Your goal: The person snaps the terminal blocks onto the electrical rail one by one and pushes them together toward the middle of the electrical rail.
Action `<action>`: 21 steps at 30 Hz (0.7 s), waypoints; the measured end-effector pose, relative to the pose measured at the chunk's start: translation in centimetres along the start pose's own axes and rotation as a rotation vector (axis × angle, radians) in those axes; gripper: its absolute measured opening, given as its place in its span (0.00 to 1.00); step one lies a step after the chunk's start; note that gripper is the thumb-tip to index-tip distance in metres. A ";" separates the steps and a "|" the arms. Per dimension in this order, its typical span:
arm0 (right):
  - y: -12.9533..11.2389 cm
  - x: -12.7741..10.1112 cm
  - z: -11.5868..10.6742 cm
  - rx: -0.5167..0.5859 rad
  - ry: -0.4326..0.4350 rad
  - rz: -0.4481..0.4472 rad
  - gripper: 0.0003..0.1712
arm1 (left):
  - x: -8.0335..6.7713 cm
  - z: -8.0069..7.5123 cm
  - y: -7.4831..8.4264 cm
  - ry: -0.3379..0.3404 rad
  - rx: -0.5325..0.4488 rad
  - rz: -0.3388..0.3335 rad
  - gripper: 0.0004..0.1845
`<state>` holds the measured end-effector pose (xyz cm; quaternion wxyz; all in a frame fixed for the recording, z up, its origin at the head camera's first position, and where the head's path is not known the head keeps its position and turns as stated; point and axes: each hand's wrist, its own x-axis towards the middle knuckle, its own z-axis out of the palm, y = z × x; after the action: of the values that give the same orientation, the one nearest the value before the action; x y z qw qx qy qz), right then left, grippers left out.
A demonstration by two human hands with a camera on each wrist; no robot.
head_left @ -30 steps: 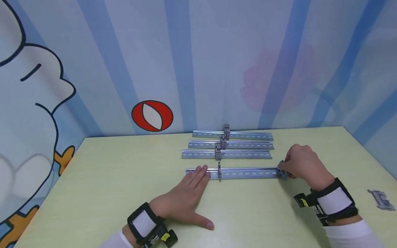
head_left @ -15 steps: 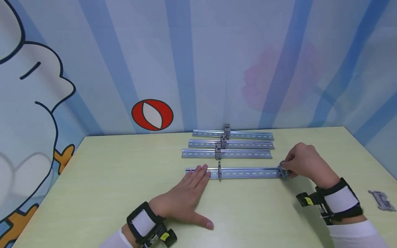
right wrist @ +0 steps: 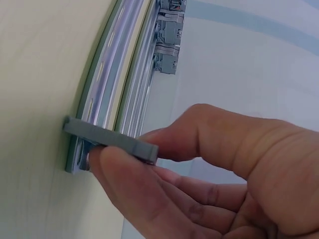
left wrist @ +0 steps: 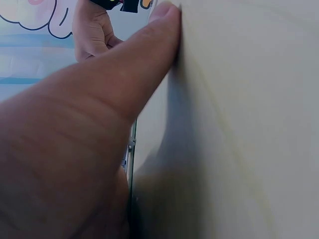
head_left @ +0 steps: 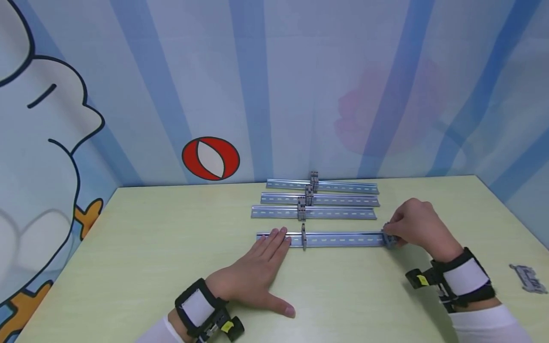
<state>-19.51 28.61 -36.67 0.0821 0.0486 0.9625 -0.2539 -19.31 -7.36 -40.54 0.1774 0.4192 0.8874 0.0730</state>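
Nearest of several metal rails, the front rail (head_left: 339, 239) lies across the green table (head_left: 150, 267) with one grey terminal block (head_left: 303, 237) clipped near its left part. My left hand (head_left: 261, 267) lies flat, fingers straight, fingertips pressing the rail's left end. My right hand (head_left: 413, 224) pinches a second grey terminal block (head_left: 388, 238) at the rail's right end. In the right wrist view thumb and fingers hold that grey block (right wrist: 107, 142) against the rail (right wrist: 107, 84). The left wrist view shows my thumb (left wrist: 124, 79) flat on the table.
Three more rails (head_left: 315, 212) lie parallel behind, each carrying a small stack of grey blocks (head_left: 308, 195) near its middle. One loose grey block (head_left: 529, 277) lies at the table's right edge. A painted wall stands just behind the rails.
My right hand with the block drifted slightly right along the rail's end, then came back left. The left hand stayed put.
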 end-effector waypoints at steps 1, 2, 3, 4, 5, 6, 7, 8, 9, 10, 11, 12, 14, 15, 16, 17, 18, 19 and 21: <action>-0.1 0.0 0.0 -0.002 0.001 0.000 0.11 | 0.0 0.0 0.0 -0.002 0.000 -0.001 0.70; -0.2 0.0 0.0 -0.003 0.002 -0.001 0.11 | 0.0 0.0 0.0 -0.004 -0.002 -0.001 0.70; -0.2 0.0 0.0 -0.002 0.001 -0.001 0.12 | 0.0 -0.1 0.0 -0.004 -0.003 -0.002 0.70; -0.3 -0.1 0.0 -0.002 0.001 0.000 0.12 | 0.0 -0.1 0.0 -0.005 -0.006 -0.002 0.70; -0.3 -0.1 0.0 -0.002 0.001 0.001 0.12 | 0.0 -0.1 0.0 -0.006 -0.008 -0.002 0.70; -0.4 -0.1 0.0 0.000 0.000 0.001 0.13 | 0.0 -0.1 0.0 -0.006 -0.009 -0.002 0.70; -0.4 -0.1 0.0 0.002 -0.001 0.001 0.13 | 0.0 -0.1 0.1 -0.006 -0.010 -0.001 0.70; -0.4 -0.2 0.0 0.005 -0.003 0.003 0.13 | 0.0 -0.1 0.1 -0.006 -0.011 -0.001 0.70; -0.4 -0.2 0.0 0.007 -0.005 0.006 0.13 | 0.0 -0.2 0.1 -0.005 -0.010 0.000 0.70; -0.4 -0.2 0.0 0.009 -0.007 0.009 0.14 | 0.0 -0.2 0.1 -0.005 -0.010 0.000 0.70; -0.4 -0.2 0.0 0.009 -0.009 0.012 0.14 | 0.0 -0.2 0.1 -0.005 -0.009 0.001 0.70; -0.4 -0.1 0.0 0.012 -0.012 0.015 0.13 | 0.0 -0.2 0.1 -0.004 -0.007 0.002 0.70; -0.4 -0.1 0.1 0.013 -0.011 0.015 0.13 | 0.0 -0.2 0.1 -0.004 -0.007 0.001 0.70; -0.4 -0.1 0.1 0.014 -0.010 0.013 0.12 | 0.0 -0.2 0.1 -0.004 -0.007 0.002 0.70; -0.4 -0.1 0.2 0.014 -0.008 0.012 0.12 | 0.0 -0.2 0.1 -0.004 -0.008 0.001 0.70; -0.4 -0.1 0.2 0.016 -0.006 0.012 0.12 | 0.0 -0.2 0.1 -0.003 -0.008 0.002 0.70; -0.5 -0.1 0.3 0.018 -0.005 0.010 0.12 | -0.1 -0.2 0.1 -0.003 -0.009 0.001 0.70; -0.5 -0.1 0.3 0.019 -0.003 0.008 0.12 | -0.1 -0.2 0.1 -0.003 -0.010 0.002 0.70; -0.7 0.0 0.4 0.024 -0.001 0.003 0.13 | -0.1 -0.2 0.1 -0.002 -0.010 0.002 0.70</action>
<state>-19.51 27.80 -36.65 0.0824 0.0506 0.9593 -0.2653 -19.26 -7.34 -40.30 0.1804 0.4192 0.8864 0.0773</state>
